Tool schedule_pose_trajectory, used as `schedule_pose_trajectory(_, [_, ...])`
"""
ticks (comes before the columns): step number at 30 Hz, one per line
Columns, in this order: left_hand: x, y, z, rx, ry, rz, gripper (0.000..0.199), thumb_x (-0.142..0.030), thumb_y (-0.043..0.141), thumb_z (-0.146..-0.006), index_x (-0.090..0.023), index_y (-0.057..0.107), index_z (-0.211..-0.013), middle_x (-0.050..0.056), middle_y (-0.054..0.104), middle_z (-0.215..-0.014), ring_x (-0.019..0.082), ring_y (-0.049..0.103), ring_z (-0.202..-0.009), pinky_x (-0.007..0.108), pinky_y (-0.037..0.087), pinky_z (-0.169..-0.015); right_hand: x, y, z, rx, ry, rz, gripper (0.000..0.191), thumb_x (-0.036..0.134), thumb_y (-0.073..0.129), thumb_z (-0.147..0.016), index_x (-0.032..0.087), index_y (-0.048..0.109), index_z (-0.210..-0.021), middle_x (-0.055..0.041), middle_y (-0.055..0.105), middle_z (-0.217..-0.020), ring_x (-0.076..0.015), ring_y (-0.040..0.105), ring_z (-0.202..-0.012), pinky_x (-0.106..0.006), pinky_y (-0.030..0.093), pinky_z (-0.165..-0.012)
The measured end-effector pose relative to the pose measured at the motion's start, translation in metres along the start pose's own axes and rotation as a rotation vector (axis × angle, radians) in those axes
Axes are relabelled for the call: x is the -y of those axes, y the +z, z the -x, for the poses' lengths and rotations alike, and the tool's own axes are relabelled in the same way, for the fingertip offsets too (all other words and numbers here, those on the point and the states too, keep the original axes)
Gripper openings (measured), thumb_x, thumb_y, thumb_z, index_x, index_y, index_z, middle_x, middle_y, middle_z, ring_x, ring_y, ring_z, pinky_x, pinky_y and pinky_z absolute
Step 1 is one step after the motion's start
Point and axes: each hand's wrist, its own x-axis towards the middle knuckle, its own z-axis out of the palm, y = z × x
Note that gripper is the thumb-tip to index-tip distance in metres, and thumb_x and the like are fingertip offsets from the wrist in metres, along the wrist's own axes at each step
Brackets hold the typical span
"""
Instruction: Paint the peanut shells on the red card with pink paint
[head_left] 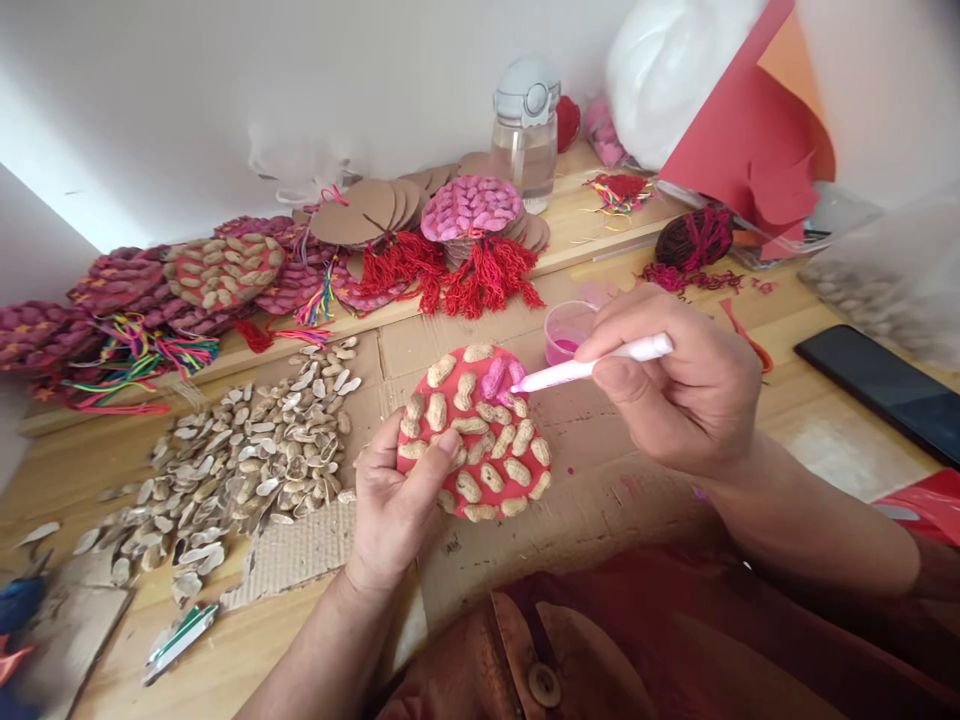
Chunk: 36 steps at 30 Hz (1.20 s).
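The left hand is holding a round red disc studded with peanut shells, its fingers closed around the left edge and its thumb pressing on the face; the disc is tilting toward the camera above the cardboard on the bench. The right hand is pinching a white pen-shaped applicator, fingers closed on its barrel, and its tip is meeting the pink-coloured shells near the disc's upper right edge. A small cup of pink paint is standing just behind the applicator. Loose peanut shells are lying heaped to the left, and a black phone is resting at the right.
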Motion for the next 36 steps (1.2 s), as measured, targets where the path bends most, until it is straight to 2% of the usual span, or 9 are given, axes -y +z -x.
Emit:
schedule_pose_trajectory(5, [0.000, -0.001, 0.000, -0.011, 0.016, -0.024, 0.026, -0.031, 0.093, -0.082, -0.024, 0.081, -0.105, 0.001, 0.084, -0.095, 0.015, 0.078, -0.077, 0.027, 0.066, -0.077, 0.000, 0.001, 0.000, 0.030, -0.015, -0.010, 0.005, 0.021, 0.069, -0.096, 0.026, 0.071, -0.096, -0.0028, 0.074, -0.085, -0.0207, 0.064, -0.078, -0.041, 0.048, -0.074])
schedule_pose_trajectory(11, [0.002, -0.002, -0.001, -0.009, 0.029, -0.029, 0.029, -0.031, 0.091, -0.084, -0.025, 0.081, -0.110, 0.003, 0.085, -0.101, 0.019, 0.080, -0.081, 0.031, 0.067, -0.081, 0.000, 0.001, 0.000, -0.001, -0.026, 0.000, 0.003, 0.021, 0.069, -0.096, 0.023, 0.071, -0.097, -0.0025, 0.074, -0.084, -0.0194, 0.063, -0.078, -0.041, 0.047, -0.075])
schedule_pose_trajectory(18, [0.004, -0.003, 0.000, 0.016, 0.018, -0.046, 0.025, -0.031, 0.090, -0.086, -0.026, 0.081, -0.109, 0.001, 0.084, -0.096, 0.015, 0.078, -0.079, 0.025, 0.064, -0.076, 0.007, 0.003, -0.003, 0.073, -0.064, 0.016, 0.003, 0.022, 0.069, -0.098, 0.023, 0.070, -0.095, -0.0007, 0.075, -0.085, -0.0171, 0.066, -0.081, -0.037, 0.049, -0.074])
schedule_pose_trajectory(22, [0.001, 0.000, -0.001, 0.013, 0.002, -0.007, 0.023, -0.031, 0.091, -0.085, -0.025, 0.082, -0.105, 0.001, 0.085, -0.096, 0.016, 0.078, -0.078, 0.028, 0.066, -0.079, 0.003, 0.002, -0.001, 0.040, -0.038, 0.035, 0.007, 0.022, 0.067, -0.098, 0.026, 0.071, -0.094, -0.0009, 0.074, -0.083, -0.0190, 0.066, -0.078, -0.040, 0.048, -0.073])
schedule_pose_trajectory(29, [-0.002, 0.003, -0.004, -0.028, -0.028, 0.014, 0.031, -0.035, 0.094, -0.080, -0.022, 0.082, -0.105, 0.004, 0.085, -0.097, 0.019, 0.080, -0.079, 0.032, 0.067, -0.079, 0.001, 0.001, 0.002, -0.040, 0.096, -0.022, 0.008, 0.025, 0.065, -0.100, 0.022, 0.072, -0.099, -0.0024, 0.074, -0.086, -0.0187, 0.066, -0.079, -0.041, 0.048, -0.075])
schedule_pose_trajectory(32, [-0.003, 0.006, -0.005, -0.026, -0.051, 0.071, 0.033, -0.037, 0.095, -0.077, -0.022, 0.082, -0.104, 0.006, 0.086, -0.101, 0.022, 0.082, -0.082, 0.035, 0.068, -0.081, 0.004, 0.001, 0.001, -0.032, 0.151, 0.001, 0.010, 0.028, 0.064, -0.102, 0.023, 0.071, -0.097, -0.0007, 0.071, -0.082, -0.0159, 0.062, -0.073, -0.037, 0.045, -0.068])
schedule_pose_trajectory(34, [-0.002, 0.007, -0.005, -0.045, -0.057, 0.106, 0.033, -0.037, 0.095, -0.077, -0.023, 0.082, -0.103, 0.005, 0.086, -0.101, 0.021, 0.082, -0.083, 0.032, 0.067, -0.080, 0.005, 0.000, 0.000, -0.032, 0.187, 0.004, 0.011, 0.029, 0.064, -0.103, 0.023, 0.071, -0.096, 0.0004, 0.069, -0.079, -0.0139, 0.058, -0.068, -0.035, 0.040, -0.062])
schedule_pose_trajectory(36, [0.001, 0.008, -0.006, -0.086, -0.046, 0.135, 0.031, -0.039, 0.093, -0.081, -0.025, 0.081, -0.106, 0.004, 0.086, -0.104, 0.020, 0.082, -0.086, 0.029, 0.066, -0.080, 0.005, 0.001, 0.000, -0.025, 0.184, 0.016, 0.012, 0.029, 0.064, -0.103, 0.023, 0.070, -0.095, 0.0006, 0.070, -0.080, -0.0135, 0.058, -0.069, -0.035, 0.041, -0.064])
